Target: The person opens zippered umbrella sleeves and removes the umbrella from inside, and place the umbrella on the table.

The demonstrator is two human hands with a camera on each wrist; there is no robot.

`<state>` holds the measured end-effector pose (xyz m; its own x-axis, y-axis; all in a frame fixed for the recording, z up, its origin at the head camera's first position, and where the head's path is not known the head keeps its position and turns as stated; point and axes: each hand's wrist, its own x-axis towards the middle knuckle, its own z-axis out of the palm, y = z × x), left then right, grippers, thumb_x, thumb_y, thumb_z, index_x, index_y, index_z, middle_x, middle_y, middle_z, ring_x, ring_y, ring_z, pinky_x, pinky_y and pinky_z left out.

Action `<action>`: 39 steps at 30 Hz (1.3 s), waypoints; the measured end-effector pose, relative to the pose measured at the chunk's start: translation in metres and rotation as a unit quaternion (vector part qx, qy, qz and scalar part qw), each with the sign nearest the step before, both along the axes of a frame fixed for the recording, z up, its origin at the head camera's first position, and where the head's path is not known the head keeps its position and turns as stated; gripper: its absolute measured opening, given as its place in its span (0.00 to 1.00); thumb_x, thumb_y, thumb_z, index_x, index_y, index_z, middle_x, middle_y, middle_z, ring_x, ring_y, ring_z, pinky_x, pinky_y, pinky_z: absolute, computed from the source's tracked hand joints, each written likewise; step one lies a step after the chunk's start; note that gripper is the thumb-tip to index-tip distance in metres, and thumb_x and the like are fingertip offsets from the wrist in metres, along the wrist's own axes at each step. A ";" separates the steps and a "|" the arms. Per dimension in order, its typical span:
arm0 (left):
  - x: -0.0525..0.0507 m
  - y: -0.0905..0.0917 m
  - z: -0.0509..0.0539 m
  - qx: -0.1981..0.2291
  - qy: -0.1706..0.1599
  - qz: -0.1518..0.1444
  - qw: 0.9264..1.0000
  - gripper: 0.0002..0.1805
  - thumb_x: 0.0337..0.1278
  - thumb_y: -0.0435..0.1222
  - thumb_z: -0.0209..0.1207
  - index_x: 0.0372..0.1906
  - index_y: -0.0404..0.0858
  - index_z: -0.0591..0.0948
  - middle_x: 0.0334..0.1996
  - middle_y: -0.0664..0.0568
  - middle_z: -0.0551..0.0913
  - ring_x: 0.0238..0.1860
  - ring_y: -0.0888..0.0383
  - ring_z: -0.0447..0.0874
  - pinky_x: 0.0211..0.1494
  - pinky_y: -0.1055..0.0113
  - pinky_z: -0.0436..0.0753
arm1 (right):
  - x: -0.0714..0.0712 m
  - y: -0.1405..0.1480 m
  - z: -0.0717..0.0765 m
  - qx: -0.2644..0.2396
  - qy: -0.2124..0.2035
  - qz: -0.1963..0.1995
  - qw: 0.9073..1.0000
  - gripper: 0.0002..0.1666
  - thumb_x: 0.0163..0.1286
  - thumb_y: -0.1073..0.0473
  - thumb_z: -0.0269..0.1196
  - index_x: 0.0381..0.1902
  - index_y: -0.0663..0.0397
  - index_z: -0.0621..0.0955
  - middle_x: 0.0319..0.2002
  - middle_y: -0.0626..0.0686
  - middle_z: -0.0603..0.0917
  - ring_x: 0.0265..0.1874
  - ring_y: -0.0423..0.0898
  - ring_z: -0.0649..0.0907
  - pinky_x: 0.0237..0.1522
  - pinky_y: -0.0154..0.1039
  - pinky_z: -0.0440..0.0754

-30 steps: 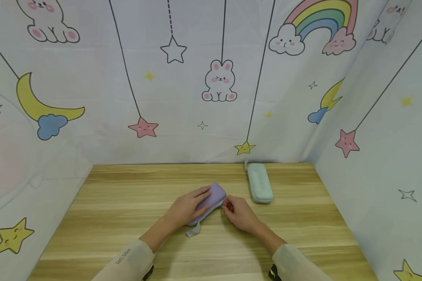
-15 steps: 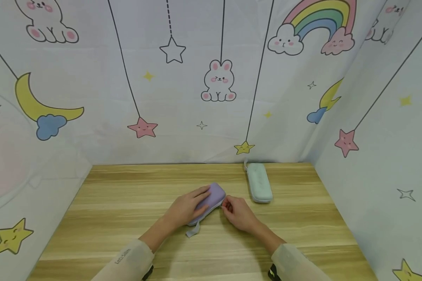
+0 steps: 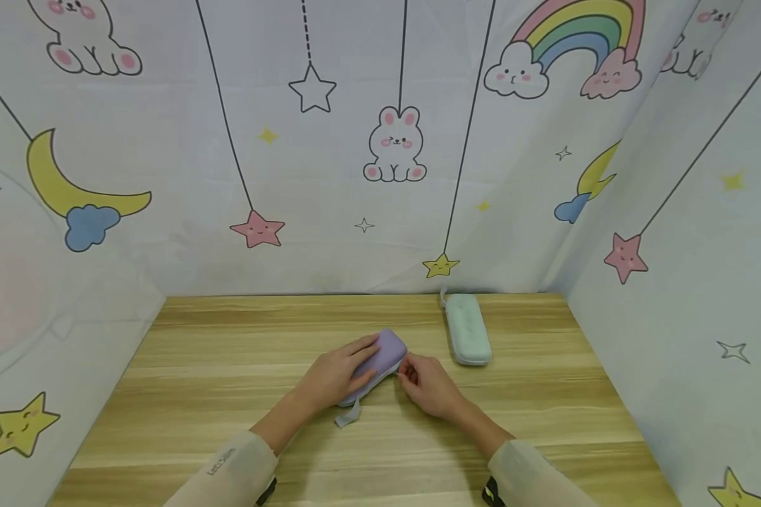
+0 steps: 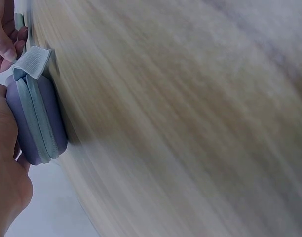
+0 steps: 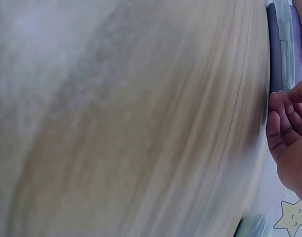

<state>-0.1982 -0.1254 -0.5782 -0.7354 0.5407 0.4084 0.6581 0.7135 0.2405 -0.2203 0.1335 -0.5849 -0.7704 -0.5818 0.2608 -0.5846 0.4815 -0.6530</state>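
Note:
A purple hard zip case (image 3: 390,345) lies slantwise on the wooden table. My left hand (image 3: 332,380) holds it from the left, fingers across the lid and thumb toward the near side. At its near end a grey fabric strap (image 4: 33,61) sticks out, and a pale zipper band (image 4: 37,113) runs around the side. At the case's right corner my right hand (image 3: 431,386) pinches with thumb and curled index finger at the zipper; the pull itself is mostly hidden by the fingertips. In the right wrist view, these fingers (image 5: 284,113) meet the zipper band. The case looks closed.
A mint green zip case (image 3: 468,329) with a grey strap lies at the back right of the wooden table (image 3: 228,338). A white cloth (image 3: 330,260) printed with stars, rabbits and moons hangs behind and at both sides.
The right hand has shifted very slightly left along the purple case's edge. The left hand and both cases stay where they were.

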 end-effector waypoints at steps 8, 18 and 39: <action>-0.001 0.001 0.000 0.000 0.002 -0.001 1.000 0.28 0.76 0.46 0.63 0.73 0.37 0.78 0.75 0.48 0.74 0.68 0.51 0.80 0.63 0.56 0.84 | 0.001 0.000 0.000 0.000 0.000 -0.001 1.000 0.09 0.71 0.68 0.66 0.34 0.49 0.81 0.26 0.40 0.80 0.24 0.33 0.78 0.27 0.32 0.81; 0.000 0.002 0.001 0.000 -0.001 0.003 1.000 0.29 0.76 0.46 0.63 0.73 0.38 0.78 0.75 0.49 0.74 0.68 0.51 0.80 0.62 0.55 0.85 | 0.003 -0.002 0.002 -0.002 -0.001 0.000 1.000 0.08 0.70 0.69 0.66 0.34 0.50 0.81 0.26 0.41 0.80 0.24 0.32 0.78 0.27 0.31 0.80; 0.003 0.004 0.001 0.009 -0.008 0.006 1.000 0.28 0.76 0.46 0.63 0.73 0.37 0.78 0.75 0.48 0.74 0.68 0.50 0.80 0.63 0.55 0.84 | 0.005 -0.003 -0.003 -0.004 0.007 0.010 1.000 0.08 0.71 0.69 0.67 0.35 0.52 0.81 0.27 0.41 0.80 0.25 0.32 0.78 0.27 0.31 0.81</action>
<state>-0.1950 -0.1218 -0.5771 -0.7480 0.5250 0.4060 0.6460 0.7163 0.2639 -0.2157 0.1308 -0.5876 -0.7547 -0.5953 0.2756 -0.6031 0.4644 -0.6485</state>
